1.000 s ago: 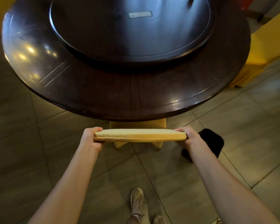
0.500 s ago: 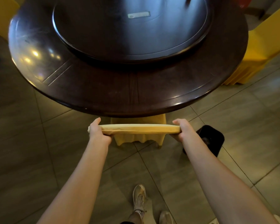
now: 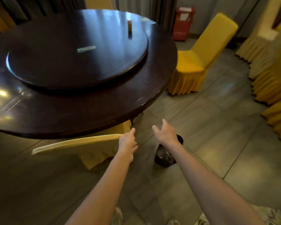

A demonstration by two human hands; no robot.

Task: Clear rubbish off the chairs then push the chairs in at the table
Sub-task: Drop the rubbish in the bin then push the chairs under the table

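While under table (image 3: 71, 125) — chair (image 3: 78, 143), backrest crosswise.

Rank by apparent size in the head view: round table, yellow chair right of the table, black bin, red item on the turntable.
1. round table
2. yellow chair
3. black bin, partly hidden
4. red item

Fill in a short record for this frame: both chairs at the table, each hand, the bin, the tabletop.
near chair: seat tucked under the table
far chair: at the table's right edge, seat out and bare
left hand: open, at the right end of the near chair's back; contact unclear
right hand: open, holds nothing, in the air over the bin
bin: black, on the floor, something inside
turntable: small red item and pale label on it
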